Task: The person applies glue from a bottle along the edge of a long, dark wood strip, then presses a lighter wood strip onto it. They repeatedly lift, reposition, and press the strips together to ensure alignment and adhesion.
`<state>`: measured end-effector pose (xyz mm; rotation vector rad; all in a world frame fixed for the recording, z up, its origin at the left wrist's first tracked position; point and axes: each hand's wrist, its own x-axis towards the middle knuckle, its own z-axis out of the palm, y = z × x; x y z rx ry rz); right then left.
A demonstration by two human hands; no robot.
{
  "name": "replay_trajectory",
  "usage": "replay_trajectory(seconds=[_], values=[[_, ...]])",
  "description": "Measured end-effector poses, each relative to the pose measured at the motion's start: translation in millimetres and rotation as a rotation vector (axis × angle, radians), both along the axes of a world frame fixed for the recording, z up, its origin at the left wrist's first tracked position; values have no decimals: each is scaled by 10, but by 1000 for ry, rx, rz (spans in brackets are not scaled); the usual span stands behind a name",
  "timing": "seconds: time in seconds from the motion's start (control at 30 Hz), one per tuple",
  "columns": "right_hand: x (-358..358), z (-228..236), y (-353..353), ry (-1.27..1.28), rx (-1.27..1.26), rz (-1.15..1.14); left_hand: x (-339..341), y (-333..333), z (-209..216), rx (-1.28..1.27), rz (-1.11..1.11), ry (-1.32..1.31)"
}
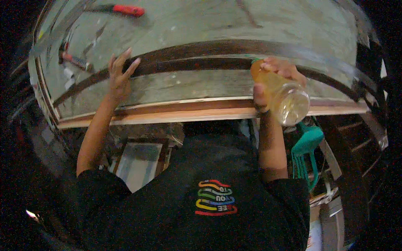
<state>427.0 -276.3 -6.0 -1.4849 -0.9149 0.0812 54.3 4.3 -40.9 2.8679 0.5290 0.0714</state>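
My right hand (pixel 284 71) is closed round a clear bottle (pixel 274 92) with amber-yellow liquid in it. The bottle is tilted with its round base toward me and its green-tipped neck pointing away, over the dark wooden strips (pixel 201 64). Whether the tip touches the wood I cannot tell. My left hand (pixel 121 77) has its fingers spread, beside the left part of the same strips; nothing shows in it. Two dark strips run side by side across the worktable (pixel 209 85).
A pale wooden edge (pixel 180 115) borders the table's near side. On the table lie a red-handled tool (pixel 127 10) at the back left and a hammer (pixel 75 61) at the left. Below the edge at right stands a green plastic chair (pixel 307 140).
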Motion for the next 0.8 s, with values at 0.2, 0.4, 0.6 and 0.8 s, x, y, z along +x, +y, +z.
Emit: replay_trajectory(seconds=[0.2,0.4,0.6,0.8], values=[[-886,218,734,69,15,443,-47,120,12,-33,-27,-204],[-1543,86,1272,51,-34,661,-265,192,-102,-123,-2,-341],[-2168,-11,1851,-27,85,577,-250,224,-185,-120,-27,-443],[-1824,148,1477,53,-148,480,-166,180,-115,-118,-39,-359]])
